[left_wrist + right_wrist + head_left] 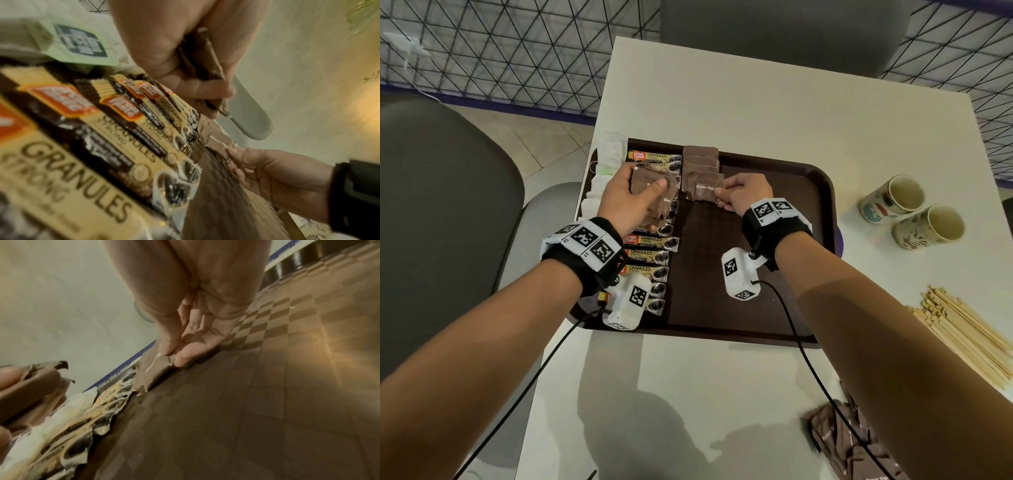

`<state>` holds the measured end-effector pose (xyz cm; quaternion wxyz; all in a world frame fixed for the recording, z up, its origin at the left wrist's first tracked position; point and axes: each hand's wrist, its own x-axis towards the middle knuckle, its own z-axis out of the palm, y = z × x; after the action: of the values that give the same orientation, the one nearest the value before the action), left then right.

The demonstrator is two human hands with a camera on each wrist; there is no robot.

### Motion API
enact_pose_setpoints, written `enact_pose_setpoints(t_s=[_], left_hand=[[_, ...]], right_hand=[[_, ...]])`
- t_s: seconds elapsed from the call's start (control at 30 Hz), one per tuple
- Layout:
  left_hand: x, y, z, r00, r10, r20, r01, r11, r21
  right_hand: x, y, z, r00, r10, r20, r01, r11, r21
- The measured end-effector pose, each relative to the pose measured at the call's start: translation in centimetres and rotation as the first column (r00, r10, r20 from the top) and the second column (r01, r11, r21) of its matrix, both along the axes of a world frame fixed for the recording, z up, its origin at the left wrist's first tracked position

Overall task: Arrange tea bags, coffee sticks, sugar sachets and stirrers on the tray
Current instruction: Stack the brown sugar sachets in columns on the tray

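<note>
A dark brown tray [774,301] lies on the white table. White tea bags [604,164] line its left edge, with a column of coffee sticks [650,255] beside them. Brown sugar sachets [700,159] overlap in a row at the tray's far middle. My right hand [744,195] pinches the nearest sachet [703,190] by its right edge, low on the tray [267,386]; the pinch shows in the right wrist view [172,356]. My left hand [630,198] grips a stack of brown sachets [654,192] above the coffee sticks [127,123].
Two paper cups [909,212] stand right of the tray. A pile of wooden stirrers [969,339] lies at the table's right edge, and loose brown sachets [856,442] lie near the front right. Grey chairs stand left and behind the table.
</note>
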<state>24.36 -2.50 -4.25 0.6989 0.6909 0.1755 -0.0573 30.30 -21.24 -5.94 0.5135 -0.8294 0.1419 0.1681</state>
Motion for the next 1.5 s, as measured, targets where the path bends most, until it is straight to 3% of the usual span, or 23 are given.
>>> enact_pose_setpoints(t_s=[0.73, 0.9, 1.03, 1.23, 1.5], left_hand=[[0.3, 0.1, -0.7, 1.000, -0.007, -0.003, 0.007, 1.000, -0.001], [0.2, 0.0, -0.9, 1.000, -0.006, -0.006, 0.006, 1.000, 0.004], [-0.2, -0.5, -0.8, 1.000, -0.015, 0.001, 0.015, 1.000, 0.005], [-0.9, -1.2, -0.2, 0.998, -0.052, 0.027, 0.052, 0.999, -0.007], [-2.3, -1.3, 0.8, 0.993, -0.116, 0.032, 0.114, 0.992, 0.048]], right_hand=[[0.7, 0.9, -0.5, 0.995, -0.074, -0.070, 0.076, 0.997, 0.028], [0.5, 0.5, 0.1, 0.997, -0.083, 0.003, 0.083, 0.995, -0.050], [-0.4, 0.9, 1.6, 0.993, 0.010, 0.119, -0.003, 0.998, -0.055], [-2.2, 2.8, 3.9, 0.959, 0.279, 0.044, -0.282, 0.945, 0.164], [-4.2, 2.7, 5.0, 0.965, 0.256, 0.056, -0.262, 0.952, 0.161]])
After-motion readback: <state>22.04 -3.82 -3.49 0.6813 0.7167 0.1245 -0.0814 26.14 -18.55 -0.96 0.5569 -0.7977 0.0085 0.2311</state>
